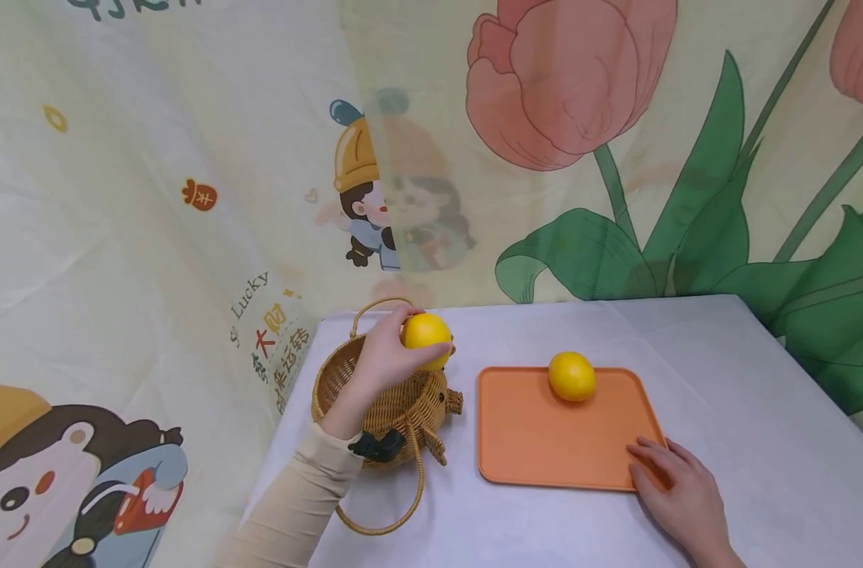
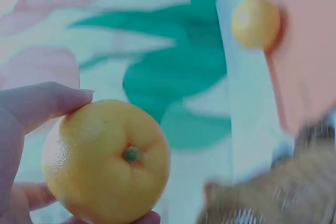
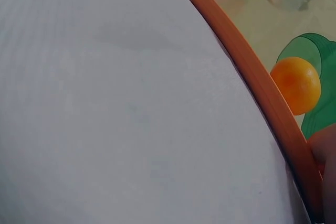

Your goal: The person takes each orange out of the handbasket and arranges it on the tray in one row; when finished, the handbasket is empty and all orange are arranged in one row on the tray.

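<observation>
My left hand (image 1: 385,353) holds an orange (image 1: 426,335) between thumb and fingers, above the far right side of a woven pig-shaped basket (image 1: 427,406). Close up in the left wrist view, the held orange (image 2: 107,163) shows its green stem end. A second orange (image 1: 572,377) sits at the far edge of a flat orange tray (image 1: 531,446), right of the basket. Across the tray's near right corner rests my right hand (image 1: 683,489), its fingers lying over the rim. The right wrist view shows only part of that hand, beside the tray's rim (image 3: 247,66).
A white cloth (image 1: 446,528) covers the table. The basket's looped handle (image 1: 385,530) lies on its near side, and another handle stands at the back. Printed curtains (image 1: 417,47) with tulips and cartoon figures hang behind and to the left.
</observation>
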A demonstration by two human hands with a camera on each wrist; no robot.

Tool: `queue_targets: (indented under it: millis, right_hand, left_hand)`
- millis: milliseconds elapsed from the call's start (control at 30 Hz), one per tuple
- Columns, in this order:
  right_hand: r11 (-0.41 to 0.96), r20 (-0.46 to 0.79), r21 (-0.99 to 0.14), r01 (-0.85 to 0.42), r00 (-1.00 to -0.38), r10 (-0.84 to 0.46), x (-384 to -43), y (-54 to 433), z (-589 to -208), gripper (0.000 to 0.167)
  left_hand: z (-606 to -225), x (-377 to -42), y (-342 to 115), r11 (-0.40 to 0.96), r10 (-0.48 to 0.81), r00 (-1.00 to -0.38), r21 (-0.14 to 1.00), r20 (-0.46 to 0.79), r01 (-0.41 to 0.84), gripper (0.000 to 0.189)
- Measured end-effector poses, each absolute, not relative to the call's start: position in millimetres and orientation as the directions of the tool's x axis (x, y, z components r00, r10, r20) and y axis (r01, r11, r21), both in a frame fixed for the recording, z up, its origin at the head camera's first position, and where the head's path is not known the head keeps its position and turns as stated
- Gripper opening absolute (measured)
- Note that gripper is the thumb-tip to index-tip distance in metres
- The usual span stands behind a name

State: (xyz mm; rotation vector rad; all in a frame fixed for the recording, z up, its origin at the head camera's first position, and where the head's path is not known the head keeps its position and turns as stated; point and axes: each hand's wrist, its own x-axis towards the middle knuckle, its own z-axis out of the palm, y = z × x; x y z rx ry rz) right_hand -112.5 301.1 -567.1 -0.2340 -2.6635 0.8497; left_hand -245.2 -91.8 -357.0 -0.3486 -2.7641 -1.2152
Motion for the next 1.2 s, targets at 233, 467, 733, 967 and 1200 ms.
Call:
queue_targets:
  millis: [233,467,733,967,1200]
  right_hand:
    - [0.806,0.251,-0.589,0.059,-0.935,0.252,-111.1,302.1,-568.3,0.030]
    - [0.794,0.220,-0.603,0.075,-0.941,0.257,-107.4,304.1,-570.4,0.031]
    - [0.795,0.236,-0.603,0.060,-0.939,0.249,-111.4,299.2,-568.9,0.030]
    - [0.793,0.273,-0.610,0.008,-0.936,0.220,-112.0,297.3,-569.9,0.029]
    - [0.800,0.303,-0.601,-0.004,-0.926,0.223,-110.6,303.8,-568.3,0.027]
  left_hand:
    - [-380.4,-230.1,-28.6,0.637,0.272,-0.951,0.714,0.145,0.291,0.062]
    - [-432.4,-227.1,39.8,0.695,0.338,-0.941,0.675,-0.005,0.246,0.062]
    - [-467.3,-253.3,74.1,0.816,0.117,-0.989,0.577,-0.086,0.046,0.069]
    - [-490.1,-262.1,77.0,0.786,0.034,-0.999,0.618,-0.015,0.018,0.071]
    - [-489.6,-264.7,83.0,0.754,0.057,-0.998,0.656,-0.021,0.029,0.077]
